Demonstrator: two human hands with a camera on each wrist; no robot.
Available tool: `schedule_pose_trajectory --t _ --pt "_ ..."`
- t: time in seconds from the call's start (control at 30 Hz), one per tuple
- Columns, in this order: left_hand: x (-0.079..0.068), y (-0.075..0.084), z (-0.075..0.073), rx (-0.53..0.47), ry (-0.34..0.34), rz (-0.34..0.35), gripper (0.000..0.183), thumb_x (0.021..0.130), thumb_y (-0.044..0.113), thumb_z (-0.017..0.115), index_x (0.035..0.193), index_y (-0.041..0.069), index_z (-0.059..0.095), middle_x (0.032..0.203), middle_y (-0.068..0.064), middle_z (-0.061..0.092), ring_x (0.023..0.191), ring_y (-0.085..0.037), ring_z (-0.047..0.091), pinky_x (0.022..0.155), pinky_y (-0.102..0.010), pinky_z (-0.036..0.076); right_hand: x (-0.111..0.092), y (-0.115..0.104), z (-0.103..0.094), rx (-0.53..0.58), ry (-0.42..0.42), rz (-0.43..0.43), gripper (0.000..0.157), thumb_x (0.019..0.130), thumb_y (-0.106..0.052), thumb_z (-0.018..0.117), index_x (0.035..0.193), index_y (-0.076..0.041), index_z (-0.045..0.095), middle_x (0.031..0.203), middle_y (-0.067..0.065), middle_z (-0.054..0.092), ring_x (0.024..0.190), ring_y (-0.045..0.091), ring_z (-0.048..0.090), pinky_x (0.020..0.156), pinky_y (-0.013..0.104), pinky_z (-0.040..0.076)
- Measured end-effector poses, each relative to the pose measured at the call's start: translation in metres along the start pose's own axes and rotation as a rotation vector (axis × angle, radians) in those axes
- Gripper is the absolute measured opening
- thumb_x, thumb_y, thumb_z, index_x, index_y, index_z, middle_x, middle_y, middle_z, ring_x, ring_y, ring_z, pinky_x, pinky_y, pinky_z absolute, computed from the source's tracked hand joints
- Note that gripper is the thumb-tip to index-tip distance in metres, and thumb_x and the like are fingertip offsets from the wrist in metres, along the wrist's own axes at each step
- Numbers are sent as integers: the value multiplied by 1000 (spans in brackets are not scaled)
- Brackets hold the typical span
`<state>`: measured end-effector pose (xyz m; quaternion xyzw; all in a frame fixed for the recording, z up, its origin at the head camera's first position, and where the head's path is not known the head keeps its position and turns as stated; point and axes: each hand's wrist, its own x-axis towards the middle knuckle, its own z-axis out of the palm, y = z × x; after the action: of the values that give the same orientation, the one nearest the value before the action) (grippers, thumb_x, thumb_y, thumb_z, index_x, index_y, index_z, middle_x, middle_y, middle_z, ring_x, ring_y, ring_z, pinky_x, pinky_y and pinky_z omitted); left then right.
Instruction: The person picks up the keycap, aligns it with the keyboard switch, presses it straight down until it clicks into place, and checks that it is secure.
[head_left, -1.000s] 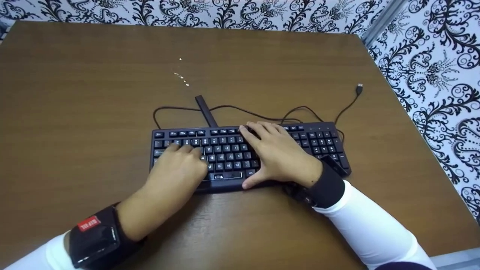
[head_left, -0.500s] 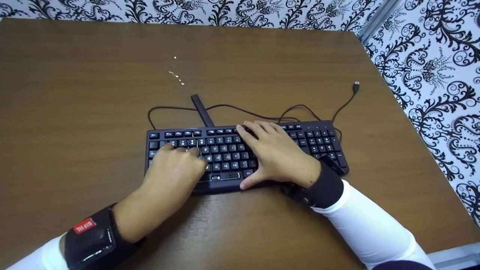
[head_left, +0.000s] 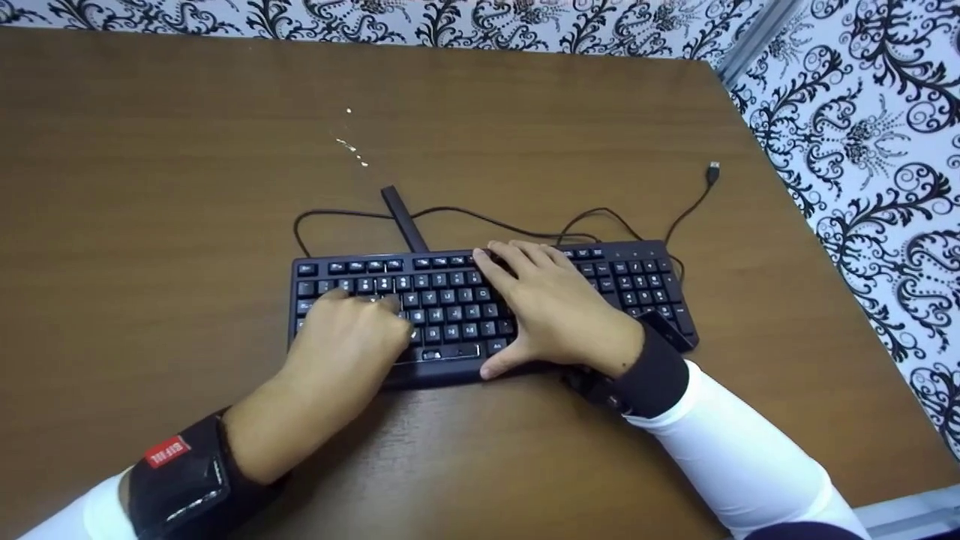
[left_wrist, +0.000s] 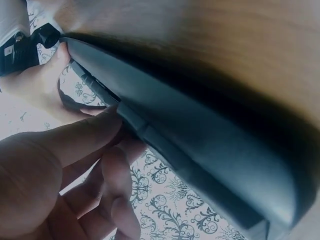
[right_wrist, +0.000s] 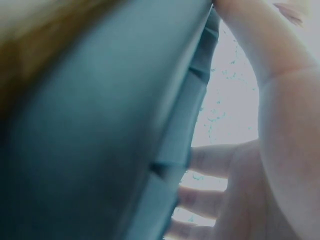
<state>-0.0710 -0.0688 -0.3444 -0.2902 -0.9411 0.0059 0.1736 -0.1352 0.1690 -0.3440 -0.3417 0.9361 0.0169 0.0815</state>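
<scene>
A black computer keyboard (head_left: 442, 371) lies on the wooden table with its keys up. Over its left part is my left hand (head_left: 349, 334), knuckles up and fingers bent down among the keys. In the left wrist view, the thumb (left_wrist: 95, 132) touches a key near the front edge and the other fingers curl beneath. Whether a small thing is between the fingertips is hidden. My right hand (head_left: 551, 307) rests spread across the keyboard, fingers straight toward the far edge and thumb on the front edge. The right wrist view shows these fingers apart, against the keys.
Behind the keyboard, a dark flat strip (head_left: 403, 217) lies over or beside the cable (head_left: 480, 216); its near end meets the keyboard. The USB plug (head_left: 713, 172) lies at the right. Small pale bits (head_left: 352, 150) are scattered farther back. Patterned wallpaper (head_left: 487, 26) borders the table (head_left: 187, 150).
The fingers of my left hand have bent down a little more among the keys. The right hand keeps its place on the keyboard. The head view has shifted slightly.
</scene>
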Motion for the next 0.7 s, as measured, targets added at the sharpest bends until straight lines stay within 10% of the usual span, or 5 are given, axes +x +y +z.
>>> schedule_pose_trajectory --t 0.7 --pt "-3 -9 2 -127 53 3 34 69 -16 61 53 14 61 58 2 60 46 -17 55 38 -37 45 0 0 0 -13 26 -17 136 57 -88 67 158 -8 26 159 18 34 146 39 34 120 57 29"
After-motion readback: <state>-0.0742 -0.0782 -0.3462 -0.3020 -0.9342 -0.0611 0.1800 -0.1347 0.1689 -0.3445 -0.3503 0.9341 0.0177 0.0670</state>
